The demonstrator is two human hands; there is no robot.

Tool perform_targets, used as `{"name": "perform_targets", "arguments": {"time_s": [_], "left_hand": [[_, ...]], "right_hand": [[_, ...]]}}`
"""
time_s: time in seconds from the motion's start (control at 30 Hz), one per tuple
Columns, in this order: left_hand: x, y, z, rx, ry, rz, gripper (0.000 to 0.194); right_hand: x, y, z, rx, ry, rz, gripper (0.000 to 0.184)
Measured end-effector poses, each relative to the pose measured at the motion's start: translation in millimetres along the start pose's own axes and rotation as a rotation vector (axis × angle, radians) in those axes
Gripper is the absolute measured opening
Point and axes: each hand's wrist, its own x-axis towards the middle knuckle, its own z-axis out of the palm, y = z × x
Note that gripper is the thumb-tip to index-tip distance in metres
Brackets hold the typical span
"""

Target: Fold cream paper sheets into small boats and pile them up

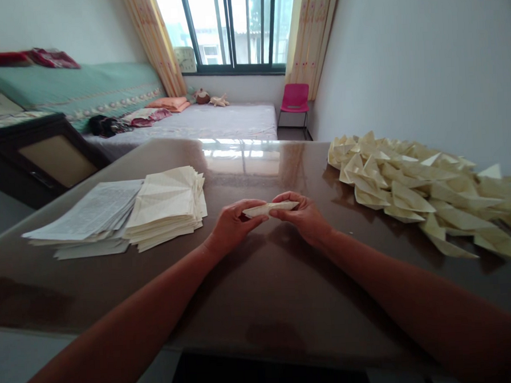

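Note:
A narrow folded piece of cream paper point(270, 208) is held just above the glossy brown table point(264, 282), near its middle. My left hand point(231, 227) pinches its left end with closed fingers. My right hand point(305, 216) grips its right end, fingers curled around it. To the left lies a stack of creased cream sheets point(167, 204) beside a stack of printed pages point(89, 217). On the right spreads a heap of folded paper pieces point(427, 191).
Beyond the table's far edge are a bed point(209, 122) with cushions and clothes, a pink chair point(294, 101), a window with curtains, and a dark cabinet point(43, 157) at the left. A white wall runs along the right.

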Motion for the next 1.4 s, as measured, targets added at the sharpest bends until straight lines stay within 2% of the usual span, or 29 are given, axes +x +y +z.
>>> {"name": "perform_targets", "arguments": {"time_s": [0.2, 0.57, 0.67, 0.77, 0.87, 0.97, 1.1, 1.17, 1.4], "left_hand": [[-1.7, 4.4, -2.5, -0.128, -0.036, -0.101, 0.038], [-3.2, 11.6, -1.6, -0.126, -0.089, -0.161, 0.03], [-2.9, 5.9, -0.9, 0.033, -0.116, -0.095, 0.029], [-0.7, -2.7, -2.3, 0.313, -0.15, 0.04, 0.03], [2.2, -9.8, -7.9, 0.499, -0.21, 0.094, 0.047], [3.9, -13.7, -16.4, 0.487, -0.278, 0.105, 0.05], [5.2, -17.2, -24.6, 0.295, -0.309, 0.141, 0.02], [5.8, -19.3, -25.0, 0.264, -0.323, 0.157, 0.009], [8.0, -24.7, -15.4, 0.347, -0.352, 0.216, 0.012]], "right_hand": [[-2.1, 0.5, 1.1, -0.049, -0.028, 0.017, 0.035], [-0.8, -5.8, -0.9, -0.085, -0.069, -0.048, 0.025], [2.5, -3.9, -6.6, -0.217, -0.113, -0.05, 0.026], [7.2, -0.5, -16.0, -0.543, -0.136, -0.108, 0.024], [10.7, 0.9, -24.5, -0.762, -0.179, -0.179, 0.041], [11.7, -0.7, -28.8, -0.832, -0.223, -0.237, 0.052], [12.3, -2.1, -29.4, -0.846, -0.226, -0.315, 0.03], [13.0, -0.1, -29.1, -0.798, -0.241, -0.343, 0.026], [11.8, 9.7, -26.7, -0.748, -0.283, -0.33, 0.029]]}}
